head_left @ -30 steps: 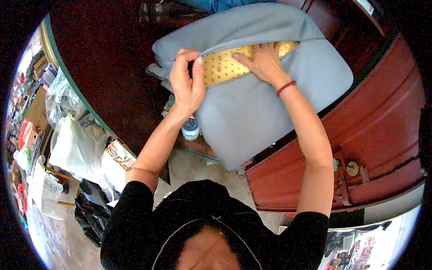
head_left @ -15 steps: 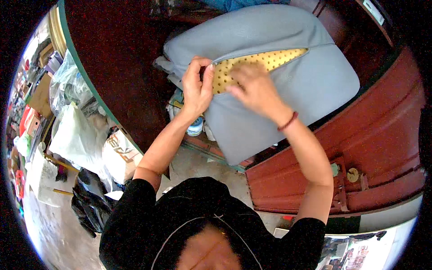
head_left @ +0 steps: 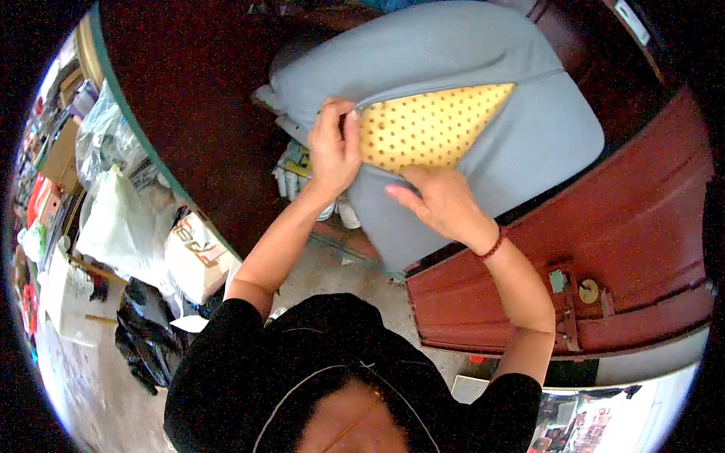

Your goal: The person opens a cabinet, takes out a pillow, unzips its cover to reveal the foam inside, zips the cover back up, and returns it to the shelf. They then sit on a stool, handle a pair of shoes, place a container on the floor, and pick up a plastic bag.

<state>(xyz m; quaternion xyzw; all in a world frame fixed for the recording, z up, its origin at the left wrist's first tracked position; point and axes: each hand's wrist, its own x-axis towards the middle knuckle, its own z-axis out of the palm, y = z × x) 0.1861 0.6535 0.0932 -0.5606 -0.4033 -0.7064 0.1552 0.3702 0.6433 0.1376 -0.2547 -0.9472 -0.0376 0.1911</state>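
A grey cushion cover point(head_left: 540, 124) lies across the upper middle, its long slit spread wide. Through it shows a yellow foam pad point(head_left: 430, 127) dotted with small holes. At the slit's left end, my left hand point(head_left: 334, 151) pinches the edge of the cover between thumb and fingers. My right hand point(head_left: 449, 202), with a dark red bead bracelet point(head_left: 494, 241) at the wrist, has its fingers hooked on the slit's lower edge and draws the fabric down. Its thumb stands apart, and its fingertips are partly hidden at the edge.
Beneath the cushion is a dark reddish-brown surface point(head_left: 189, 98). A red-brown panel point(head_left: 483, 302) with a metal latch stands at the right. Plastic bags point(head_left: 124, 226), a black bag point(head_left: 147, 325) and boxes crowd the left side. Small containers sit below the cushion's left edge.
My right hand has moved down from over the foam to the slit's lower edge. The opening has widened and more yellow foam shows. My left hand keeps its grip.
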